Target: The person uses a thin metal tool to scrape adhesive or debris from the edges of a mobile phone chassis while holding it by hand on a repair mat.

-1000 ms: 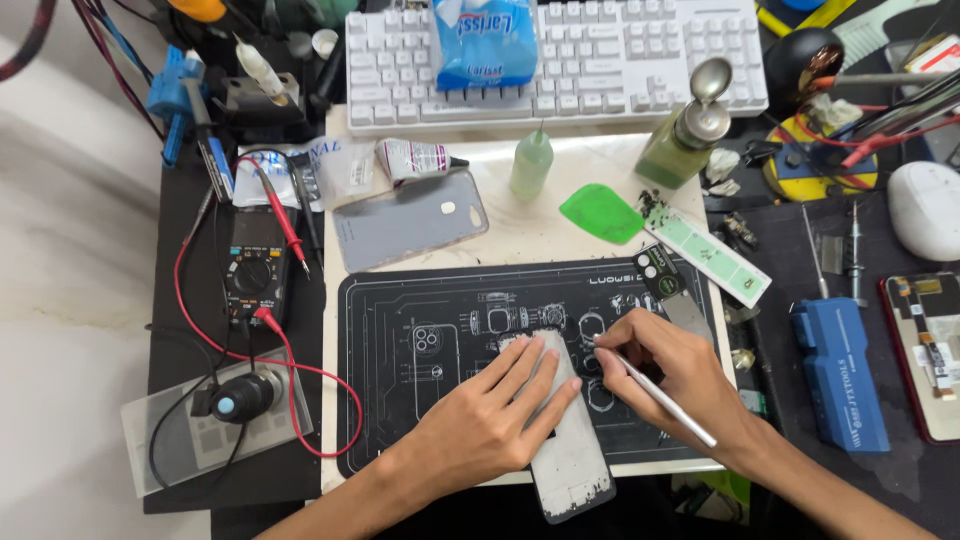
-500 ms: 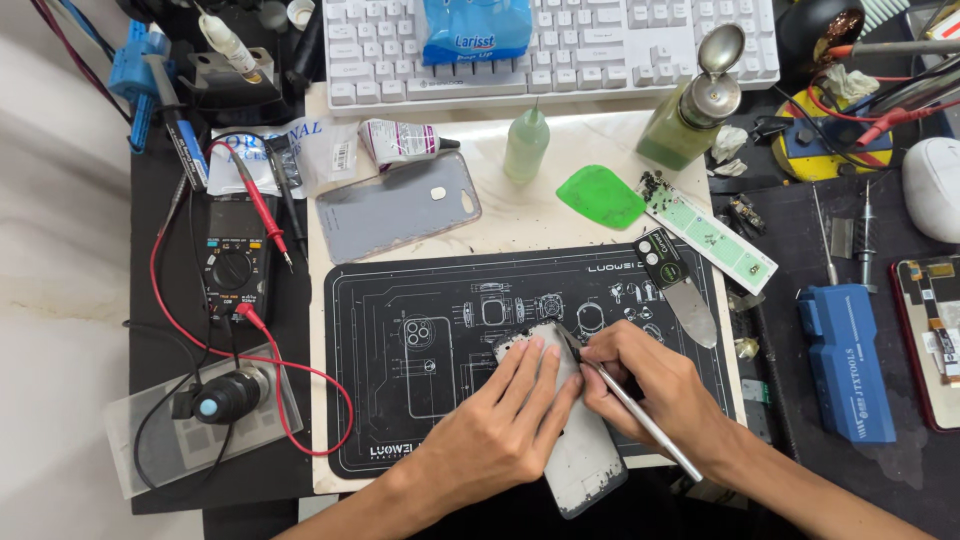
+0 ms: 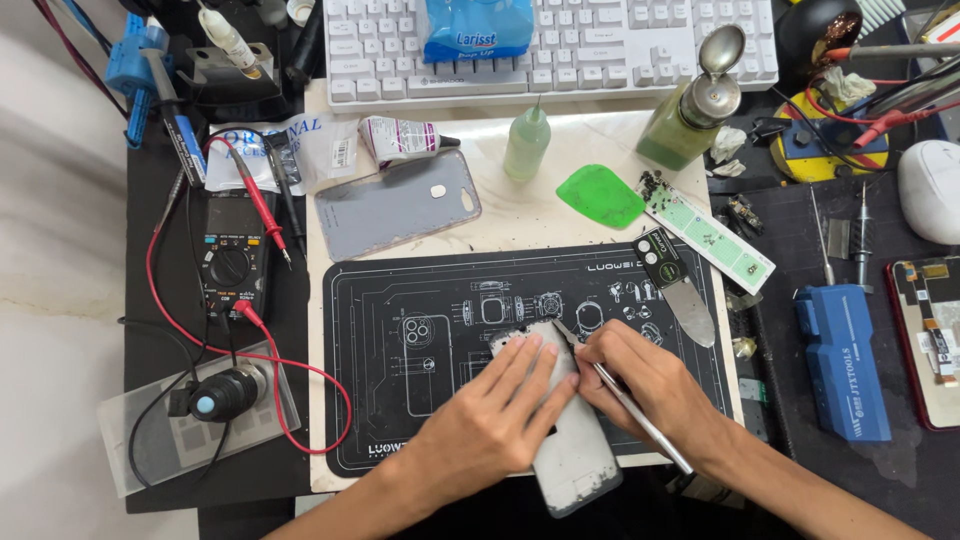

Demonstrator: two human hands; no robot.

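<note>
A grey phone body (image 3: 575, 455) lies tilted on a black work mat (image 3: 420, 300), its lower end past the mat's near edge. My left hand (image 3: 495, 425) lies flat across the phone with fingers spread, pressing it down. My right hand (image 3: 640, 385) grips thin metal tweezers (image 3: 640, 412) like a pen. Their tip touches the phone's upper end near my left fingertips.
A clear phone case (image 3: 395, 205), a green pick (image 3: 600, 195), a small green bottle (image 3: 526, 140) and a pump bottle (image 3: 690, 120) lie behind the mat. A white keyboard (image 3: 600, 45) sits at the back. A multimeter (image 3: 232, 265) with red leads is left; a blue tool box (image 3: 840, 360) is right.
The view has drifted slightly. My right hand with the tweezers has moved up and left to the phone's upper end. My left hand stays on the phone.
</note>
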